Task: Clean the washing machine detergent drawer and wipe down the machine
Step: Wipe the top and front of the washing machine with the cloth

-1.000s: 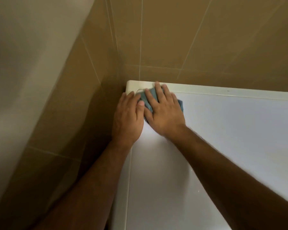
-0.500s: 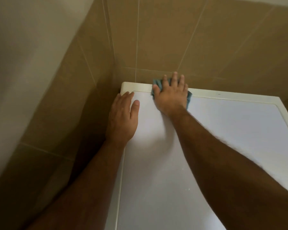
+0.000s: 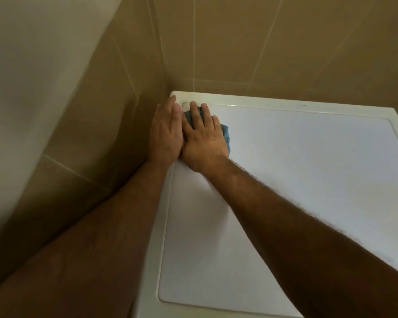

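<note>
The white top of the washing machine (image 3: 308, 168) fills the lower right, seen from above. My right hand (image 3: 202, 138) lies flat on a blue cloth (image 3: 225, 134) and presses it onto the top near the back left corner. Most of the cloth is hidden under the palm; only its right edge and a bit between the fingers show. My left hand (image 3: 166, 131) rests flat on the machine's left edge, fingers together, touching the right hand. The detergent drawer is out of view.
Tan tiled walls (image 3: 251, 42) meet in a corner right behind and left of the machine. A pale surface (image 3: 32, 76) rises at the far left. The machine's raised cream rim (image 3: 285, 104) runs along the back.
My right hand has slid the cloth left and toward me, from the back rim into the back left corner beside the left hand. The left hand has barely shifted.
</note>
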Available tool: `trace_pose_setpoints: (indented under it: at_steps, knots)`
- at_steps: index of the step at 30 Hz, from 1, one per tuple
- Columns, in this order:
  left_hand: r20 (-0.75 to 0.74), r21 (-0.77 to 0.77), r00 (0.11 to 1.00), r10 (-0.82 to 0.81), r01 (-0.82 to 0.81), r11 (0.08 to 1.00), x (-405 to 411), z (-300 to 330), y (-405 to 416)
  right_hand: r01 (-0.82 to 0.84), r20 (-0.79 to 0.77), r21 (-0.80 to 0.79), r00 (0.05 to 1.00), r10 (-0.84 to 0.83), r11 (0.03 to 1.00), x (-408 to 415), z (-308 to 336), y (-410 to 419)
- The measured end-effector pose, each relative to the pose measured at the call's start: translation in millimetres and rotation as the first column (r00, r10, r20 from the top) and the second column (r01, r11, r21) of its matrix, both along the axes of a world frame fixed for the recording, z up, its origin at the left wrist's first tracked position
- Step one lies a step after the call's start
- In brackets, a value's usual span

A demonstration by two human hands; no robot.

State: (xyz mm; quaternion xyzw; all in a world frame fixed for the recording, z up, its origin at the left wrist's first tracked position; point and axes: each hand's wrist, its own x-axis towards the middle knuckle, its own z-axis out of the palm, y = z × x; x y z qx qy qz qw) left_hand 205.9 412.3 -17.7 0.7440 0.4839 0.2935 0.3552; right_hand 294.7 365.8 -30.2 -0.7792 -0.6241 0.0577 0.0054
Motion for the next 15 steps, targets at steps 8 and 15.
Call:
trace_pose_setpoints:
  at_steps: [8, 15]
  knots:
    - [0.065, 0.023, 0.998, 0.002, -0.004, 1.0, -3, -6, 3, -0.089, -0.021, 0.017, 0.996, 0.09, 0.996, 12, -1, -75]
    - [0.007, 0.03, 0.999, 0.04, -0.04, 0.999, -1, -16, 9, 0.249, 0.037, -0.026, 0.968, -0.248, 0.968, 27, 2, -23]
